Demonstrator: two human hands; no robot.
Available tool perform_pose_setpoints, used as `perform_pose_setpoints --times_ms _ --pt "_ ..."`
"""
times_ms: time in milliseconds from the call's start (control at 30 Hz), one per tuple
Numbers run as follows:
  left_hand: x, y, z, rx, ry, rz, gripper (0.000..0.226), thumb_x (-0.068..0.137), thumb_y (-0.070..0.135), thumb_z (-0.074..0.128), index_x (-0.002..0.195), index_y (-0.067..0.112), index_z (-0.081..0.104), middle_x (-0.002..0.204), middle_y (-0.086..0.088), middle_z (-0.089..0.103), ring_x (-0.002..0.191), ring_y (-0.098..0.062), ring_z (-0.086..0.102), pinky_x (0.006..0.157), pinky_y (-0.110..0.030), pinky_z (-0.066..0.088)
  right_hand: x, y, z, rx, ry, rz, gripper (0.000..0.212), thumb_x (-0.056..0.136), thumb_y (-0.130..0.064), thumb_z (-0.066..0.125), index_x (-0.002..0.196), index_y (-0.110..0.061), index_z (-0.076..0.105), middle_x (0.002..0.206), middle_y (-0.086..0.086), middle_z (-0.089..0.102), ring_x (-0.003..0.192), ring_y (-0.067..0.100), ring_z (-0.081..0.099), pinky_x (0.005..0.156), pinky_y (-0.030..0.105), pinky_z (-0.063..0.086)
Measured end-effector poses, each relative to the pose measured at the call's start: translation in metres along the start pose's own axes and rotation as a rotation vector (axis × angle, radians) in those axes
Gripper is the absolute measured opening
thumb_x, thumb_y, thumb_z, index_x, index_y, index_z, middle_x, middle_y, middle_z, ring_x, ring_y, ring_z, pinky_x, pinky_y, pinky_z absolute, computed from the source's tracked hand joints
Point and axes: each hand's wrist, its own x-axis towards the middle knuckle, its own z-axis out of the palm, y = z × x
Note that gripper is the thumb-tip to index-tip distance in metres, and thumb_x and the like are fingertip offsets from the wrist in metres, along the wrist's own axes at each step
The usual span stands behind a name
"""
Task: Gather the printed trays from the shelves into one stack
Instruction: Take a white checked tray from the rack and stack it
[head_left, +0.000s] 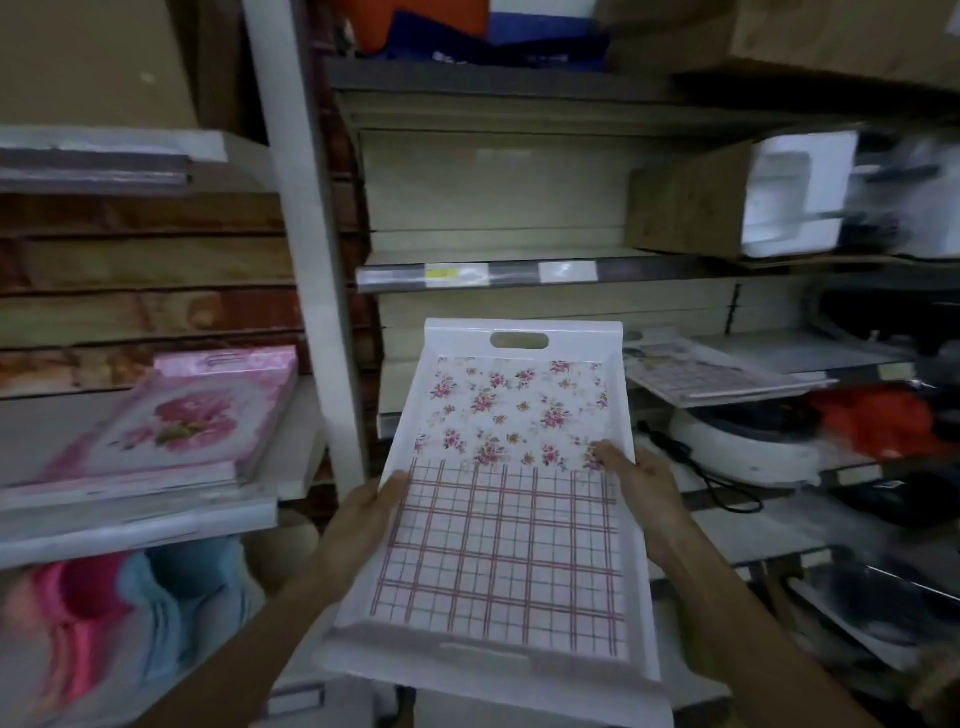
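Held in the air at 6 o'clock of the view, between the shelves, a white printed tray with flowers and pink checks, well apart from the stack of pink trays on the shelf at 9 o'clock and from one more tray at 2 o'clock. Gripped only at the long rims, left hand and right hand each curled round an edge with thumb on top. Possible to slip or tip if one grip loosens, or to knock the sloping stack when setting down.
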Motion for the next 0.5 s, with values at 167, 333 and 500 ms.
perform_pose_setpoints --times_ms 167,333,500 --pt "-0.027 -0.023 -0.069 0.039 0.178 -0.003 0.041 0.097 0.051 0.041 0.109 0.023 0.068 0.097 0.003 0.074 0.087 -0.014 0.07 0.075 -0.028 0.054 -0.008 0.015 0.076 -0.008 -0.16 0.01 0.027 0.093 -0.025 0.063 0.113 -0.007 0.069 0.096 0.005 0.074 0.083 0.019 0.07 0.065 0.027 0.056" --pt "-0.048 -0.036 -0.146 0.038 0.301 0.005 0.035 0.099 0.044 0.042 0.104 0.022 0.069 0.087 0.004 0.077 0.078 -0.008 0.073 0.065 -0.019 0.056 -0.017 0.022 0.165 0.015 -0.327 0.022 0.023 0.094 -0.024 0.062 0.111 -0.01 0.07 0.09 0.0 0.075 0.07 0.009 0.073 0.056 0.022 0.055" --pt "-0.047 -0.041 -0.212 0.047 0.399 0.003 0.033 0.1 0.042 0.041 0.105 0.022 0.067 0.085 0.005 0.075 0.078 -0.008 0.07 0.061 -0.016 0.05 -0.022 0.021 0.244 0.059 -0.44 0.052 0.024 0.094 -0.028 0.062 0.112 -0.013 0.069 0.096 0.005 0.077 0.079 0.017 0.074 0.061 0.029 0.058"
